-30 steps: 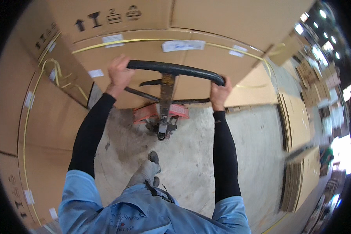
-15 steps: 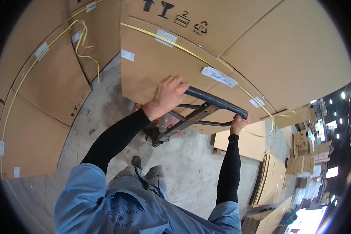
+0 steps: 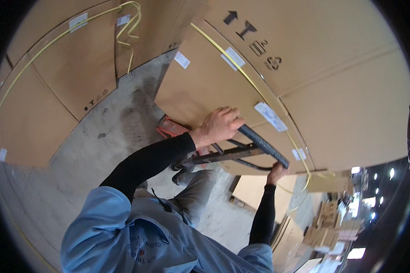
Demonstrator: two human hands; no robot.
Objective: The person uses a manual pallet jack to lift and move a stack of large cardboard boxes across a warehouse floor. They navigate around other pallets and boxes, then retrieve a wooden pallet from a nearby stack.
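My left hand [image 3: 219, 125] is closed round the upper left end of a black pallet jack handle [image 3: 263, 144]. At the handle's other end, lower right, my right hand [image 3: 277, 173] has its fingers wrapped round the bar. From the handle a worn metal shaft runs down left to a red pallet jack base [image 3: 172, 128], partly hidden behind my left arm. Right in front of the handle stands a tall cardboard carton [image 3: 205, 82] bound with a yellow strap [image 3: 232, 57]. White labels [image 3: 271, 116] are stuck along the strap line.
More large strapped cartons [image 3: 77, 68] stand to the left, with a strip of concrete floor [image 3: 123, 132] between the loads. Flat cardboard sheets [image 3: 264, 195] lie near my right arm. Stacked boxes [image 3: 328, 216] fill the far right. A loose strap end [image 3: 131, 41] dangles from the left cartons.
The view has turned, so the handle and front carton sit tilted further clockwise. Both hands have kept their grip on the handle. My leg has stepped forward.
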